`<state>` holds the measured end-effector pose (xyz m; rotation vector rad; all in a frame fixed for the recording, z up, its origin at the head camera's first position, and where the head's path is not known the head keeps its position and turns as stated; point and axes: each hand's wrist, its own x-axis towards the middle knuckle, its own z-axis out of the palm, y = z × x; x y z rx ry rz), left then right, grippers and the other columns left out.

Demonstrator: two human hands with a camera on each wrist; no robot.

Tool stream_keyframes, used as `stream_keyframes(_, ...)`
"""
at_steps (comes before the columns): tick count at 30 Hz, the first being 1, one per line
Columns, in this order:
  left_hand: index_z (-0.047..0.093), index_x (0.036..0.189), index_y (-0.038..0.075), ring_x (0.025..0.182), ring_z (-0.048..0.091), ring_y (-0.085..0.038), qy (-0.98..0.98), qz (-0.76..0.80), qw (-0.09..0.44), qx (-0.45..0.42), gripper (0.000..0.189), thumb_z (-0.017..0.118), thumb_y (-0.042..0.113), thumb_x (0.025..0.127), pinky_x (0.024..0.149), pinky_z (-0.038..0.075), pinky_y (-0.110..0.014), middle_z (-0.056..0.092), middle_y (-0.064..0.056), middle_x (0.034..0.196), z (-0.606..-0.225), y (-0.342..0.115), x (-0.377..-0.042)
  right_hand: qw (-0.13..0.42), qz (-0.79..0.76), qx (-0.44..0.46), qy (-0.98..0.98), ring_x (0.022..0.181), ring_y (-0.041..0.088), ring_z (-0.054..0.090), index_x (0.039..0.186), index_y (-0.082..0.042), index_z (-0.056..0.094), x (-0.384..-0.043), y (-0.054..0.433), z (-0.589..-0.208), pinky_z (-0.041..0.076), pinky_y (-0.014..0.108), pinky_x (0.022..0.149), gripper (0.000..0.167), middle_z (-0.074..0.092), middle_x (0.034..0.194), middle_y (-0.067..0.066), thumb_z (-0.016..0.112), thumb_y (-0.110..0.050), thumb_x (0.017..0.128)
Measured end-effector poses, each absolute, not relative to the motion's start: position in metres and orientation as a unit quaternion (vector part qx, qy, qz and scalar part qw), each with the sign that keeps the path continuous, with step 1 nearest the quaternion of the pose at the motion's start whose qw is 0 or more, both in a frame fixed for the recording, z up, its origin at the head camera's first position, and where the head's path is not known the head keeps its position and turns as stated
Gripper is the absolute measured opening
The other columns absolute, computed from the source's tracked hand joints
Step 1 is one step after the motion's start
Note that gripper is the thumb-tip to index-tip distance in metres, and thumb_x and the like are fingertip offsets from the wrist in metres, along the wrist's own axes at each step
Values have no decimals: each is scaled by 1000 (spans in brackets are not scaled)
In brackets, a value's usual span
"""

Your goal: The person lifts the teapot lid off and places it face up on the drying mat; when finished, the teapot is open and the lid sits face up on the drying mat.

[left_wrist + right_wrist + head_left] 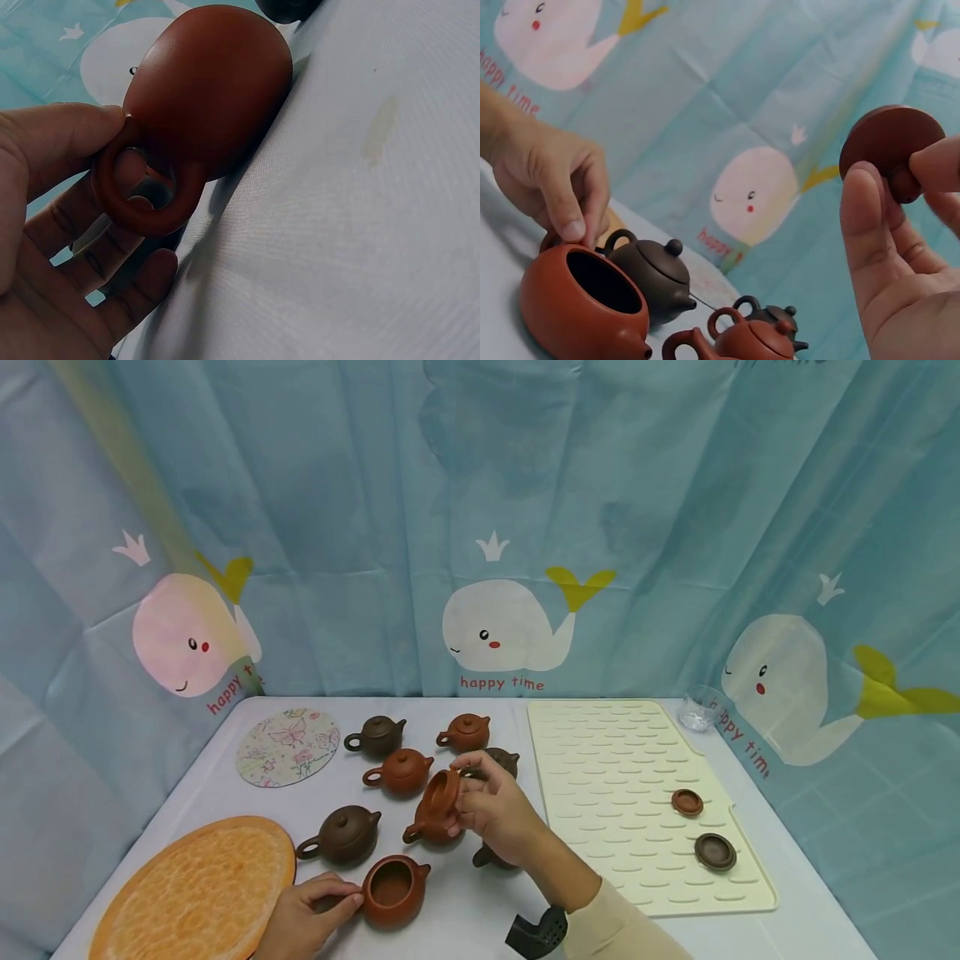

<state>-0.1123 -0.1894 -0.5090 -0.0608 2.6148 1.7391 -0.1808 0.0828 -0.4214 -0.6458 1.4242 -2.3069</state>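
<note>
Head view: left hand (311,910) pinches the handle (154,223) of a lidless red teapot (400,910) near the orange round mat's edge (288,843); right hand (491,806) pinches a lid (889,135) by its knob (905,187). Teapots (405,772) crowd close beyond; white tabletop (465,906) shows right of the pot.

We see brick red on the lidless teapot (393,902) and red-brown on the pinched lid (889,131). We find dark brown on the squat teapot (348,833), and orange-red on the teapot behind it (403,772). Our table (468,914) is white; the round board (198,893) is mottled golden orange, and the round mat (288,747) whitish with pink blossoms, green leaves and a butterfly. We note a pale cream tray mat (607,810) with rows of dashes, a beige sleeve (611,927), and a blue curtain (352,527) printed with white whales, yellow-green tails and red lettering
</note>
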Motion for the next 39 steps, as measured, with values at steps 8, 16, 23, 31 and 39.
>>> stream_keyframes(8,75,82,5,71,63,-12,831,556,-9,-18,11,79,-2,75,66,52,-24,65,-2,77,-510,-190,-112,212,-836,-212,460,69,20,64,135,-9,48,-180,95,-421,53,30,66,46,61,95,11,42,1,90)
stream_keyframes(16,75,82,4,70,62,-10,829,558,-25,-7,12,80,-3,74,65,52,-23,65,-1,76,-512,-189,-112,199,-844,-191,461,68,18,63,127,-8,43,-178,105,-418,53,30,64,35,59,93,9,54,-12,95)
stream_keyframes(23,75,81,6,71,63,-12,829,560,-14,-11,13,78,-4,74,66,53,-24,65,-1,76,-512,-190,-112,174,-831,-182,495,78,26,64,130,-4,45,-177,125,-417,53,37,74,39,58,110,18,56,-5,92)
stream_keyframes(31,75,79,9,70,63,-12,830,556,-36,-2,15,79,-5,73,65,53,-24,65,0,75,-512,-189,-112,131,-817,-190,529,99,37,63,136,6,44,-172,159,-418,48,45,89,49,54,124,25,61,2,90)
stream_keyframes(39,75,80,8,70,63,-12,829,558,-33,-2,14,79,-4,74,65,52,-23,65,1,75,-512,-189,-112,74,-788,-195,579,107,26,60,129,9,40,-161,190,-422,49,32,86,50,59,119,20,64,9,85)
